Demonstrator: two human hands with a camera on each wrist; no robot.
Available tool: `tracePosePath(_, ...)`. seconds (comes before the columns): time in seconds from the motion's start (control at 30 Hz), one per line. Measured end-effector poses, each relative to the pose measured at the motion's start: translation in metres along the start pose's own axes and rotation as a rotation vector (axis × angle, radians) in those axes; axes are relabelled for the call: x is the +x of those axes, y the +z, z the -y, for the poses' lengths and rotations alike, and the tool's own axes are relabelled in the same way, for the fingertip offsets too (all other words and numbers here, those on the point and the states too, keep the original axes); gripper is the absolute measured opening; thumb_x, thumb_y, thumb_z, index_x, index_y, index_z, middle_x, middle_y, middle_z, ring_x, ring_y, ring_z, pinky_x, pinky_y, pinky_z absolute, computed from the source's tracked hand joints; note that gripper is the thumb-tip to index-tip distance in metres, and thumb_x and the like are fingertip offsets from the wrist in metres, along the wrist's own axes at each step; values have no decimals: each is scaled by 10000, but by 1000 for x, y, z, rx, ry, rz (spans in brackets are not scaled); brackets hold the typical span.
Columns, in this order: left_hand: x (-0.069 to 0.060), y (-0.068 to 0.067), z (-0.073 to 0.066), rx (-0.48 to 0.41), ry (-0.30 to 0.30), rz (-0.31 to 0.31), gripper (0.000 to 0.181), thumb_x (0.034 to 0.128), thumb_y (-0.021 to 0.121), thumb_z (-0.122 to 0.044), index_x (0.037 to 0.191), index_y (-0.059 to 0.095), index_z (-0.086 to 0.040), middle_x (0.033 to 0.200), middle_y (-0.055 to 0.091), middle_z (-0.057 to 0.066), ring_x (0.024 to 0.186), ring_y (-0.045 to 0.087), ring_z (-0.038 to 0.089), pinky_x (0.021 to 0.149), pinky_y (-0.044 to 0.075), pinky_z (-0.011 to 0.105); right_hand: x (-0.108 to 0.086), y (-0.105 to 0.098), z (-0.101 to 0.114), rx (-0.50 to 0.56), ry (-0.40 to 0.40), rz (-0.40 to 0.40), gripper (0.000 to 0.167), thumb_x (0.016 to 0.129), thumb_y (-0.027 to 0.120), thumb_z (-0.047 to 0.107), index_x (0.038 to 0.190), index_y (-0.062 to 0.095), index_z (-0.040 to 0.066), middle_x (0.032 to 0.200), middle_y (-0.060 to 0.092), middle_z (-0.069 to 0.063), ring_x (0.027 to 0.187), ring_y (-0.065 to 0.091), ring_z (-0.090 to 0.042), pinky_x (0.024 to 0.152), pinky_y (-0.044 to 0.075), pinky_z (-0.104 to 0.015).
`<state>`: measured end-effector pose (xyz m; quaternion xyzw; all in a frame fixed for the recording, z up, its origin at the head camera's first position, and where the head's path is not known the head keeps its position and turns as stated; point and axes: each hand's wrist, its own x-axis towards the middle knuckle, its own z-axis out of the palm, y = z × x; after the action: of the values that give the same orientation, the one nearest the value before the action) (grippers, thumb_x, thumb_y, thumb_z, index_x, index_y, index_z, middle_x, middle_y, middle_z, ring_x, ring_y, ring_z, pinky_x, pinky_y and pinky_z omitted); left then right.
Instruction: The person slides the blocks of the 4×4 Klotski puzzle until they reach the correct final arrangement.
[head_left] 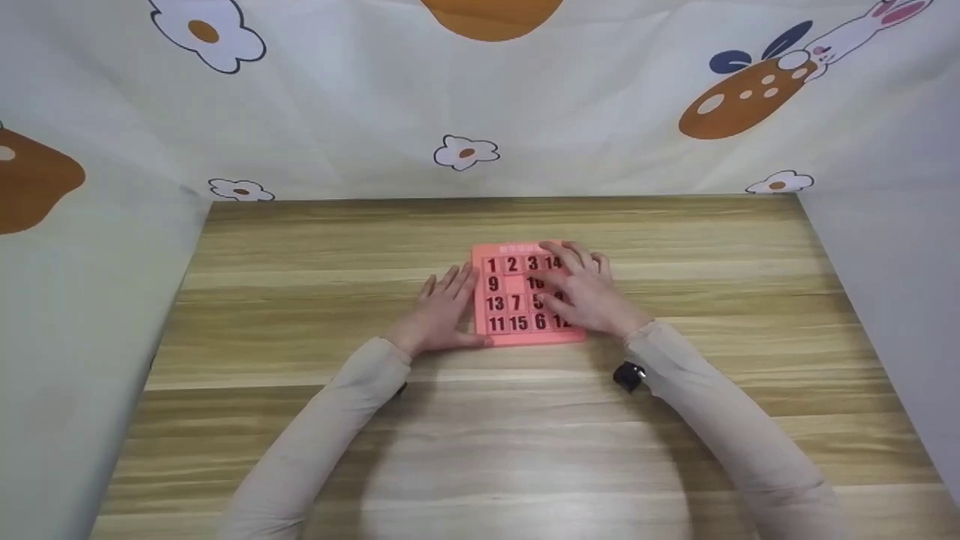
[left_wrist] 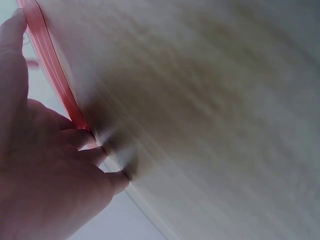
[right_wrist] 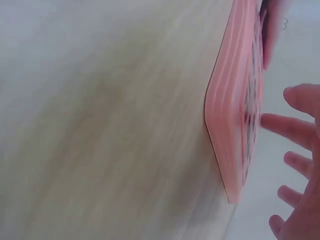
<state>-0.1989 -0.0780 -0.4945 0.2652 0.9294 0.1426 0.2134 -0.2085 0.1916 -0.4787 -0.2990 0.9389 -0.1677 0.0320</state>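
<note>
A pink sliding number puzzle (head_left: pixel 525 340) lies flat on the wooden table. Its tiles show dark numbers, with 1, 2, 3 and 14 along the top row. One tile-sized gap (head_left: pixel 514 284) sits in the second row, right of the 9. My left hand (head_left: pixel 442 315) rests against the puzzle's left side, fingers nearly straight, thumb by its lower left corner. Over the right-hand columns spreads my right hand (head_left: pixel 592 296), hiding several tiles. In the right wrist view, one of its fingertips (right_wrist: pixel 270 120) meets the tile face while the other fingers stay off it.
The wooden tabletop (head_left: pixel 315 247) extends around the puzzle. Behind it hangs a pale cloth (head_left: pixel 360 112) printed with flowers and carrots, and pale walls stand at both sides. A small black device (head_left: pixel 628 376) is worn at the right wrist.
</note>
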Motion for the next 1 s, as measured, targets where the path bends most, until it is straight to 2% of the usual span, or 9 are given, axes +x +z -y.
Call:
tracePosePath(0.17, 0, 1, -1, 13, -1, 9, 1178, 792, 566, -726, 1536, -69, -71, 1585, -129, 93, 1448, -96, 273, 1144, -76, 460, 14, 7, 4, 24, 30, 52, 507, 975, 533, 357, 1444, 477, 172, 1590, 163, -121, 1400, 145, -434, 1073, 139, -623)
tracePosePath(0.27, 0, 3, -2, 8, 1, 11, 1173, 796, 569, -720, 1537, -66, -67, 1585, -127, 101, 1448, -95, 280, 1144, -73, 468, 14, 11, 6, 22, 17, 52, 484, 972, 543, 361, 1416, 514, 171, 1582, 186, -125, 1403, 146, -410, 1079, 133, -617)
tracePosePath(0.47, -2, 4, -1, -25, -1, 2, 1171, 801, 596, -696, 1538, -52, -56, 1591, -112, 111, 1449, -100, 270, 1147, -78, 461, 0, 9, 8, 25, -54, 48, 431, 961, 569, 367, 1348, 594, 178, 1560, 231, -142, 1409, 147, -365, 1067, 160, -602)
tracePosePath(0.63, 0, 3, 0, -31, 1, 6, 1177, 799, 601, -694, 1536, -57, -54, 1586, -122, 107, 1448, -104, 270, 1143, -90, 455, 3, 9, 4, 1, 48, -51, 443, 954, 586, 345, 1319, 598, 94, 1526, 281, -178, 1394, 186, -379, 1070, 173, -602)
tracePosePath(0.7, 0, 3, -1, -27, 8, 10, 1176, 801, 594, -696, 1533, -59, -47, 1583, -126, 112, 1447, -102, 280, 1141, -91, 463, 5, 10, 4, 0, 80, -67, 433, 949, 595, 344, 1301, 611, 92, 1511, 301, -184, 1387, 202, -385, 1069, 181, -596)
tracePosePath(0.77, 0, 3, 0, -24, 8, 11, 1177, 799, 589, -701, 1533, -58, -46, 1583, -125, 113, 1446, -100, 283, 1140, -90, 466, 8, 11, 4, 12, 78, -36, 454, 947, 591, 354, 1329, 594, 108, 1523, 275, -186, 1391, 184, -401, 1071, 173, -605)
tracePosePath(0.9, -1, 1, 0, -19, -2, 3, 1186, 786, 583, -720, 1535, -63, -64, 1585, -124, 103, 1447, -102, 275, 1141, -92, 454, 10, 11, 5, 22, 47, 60, 557, 959, 548, 399, 1456, 458, 164, 1571, 158, -179, 1412, 106, -417, 1078, 136, -631)
tracePosePath(0.97, -1, 0, 1, -21, 0, -1, 1190, 784, 582, -722, 1535, -65, -64, 1586, -124, 104, 1446, -104, 278, 1141, -91, 454, 9, 9, 3, 4, 66, 45, 577, 962, 539, 401, 1470, 431, 151, 1572, 151, -179, 1413, 107, -411, 1081, 134, -625)
tracePosePath(1.0, -1, 0, 1, -22, 2, -1, 1191, 784, 582, -722, 1535, -66, -64, 1585, -125, 104, 1446, -104, 278, 1141, -92, 454, 8, 8, 2, -9, 92, 10, 559, 962, 540, 390, 1452, 454, 135, 1563, 180, -180, 1409, 128, -404, 1080, 142, -618)
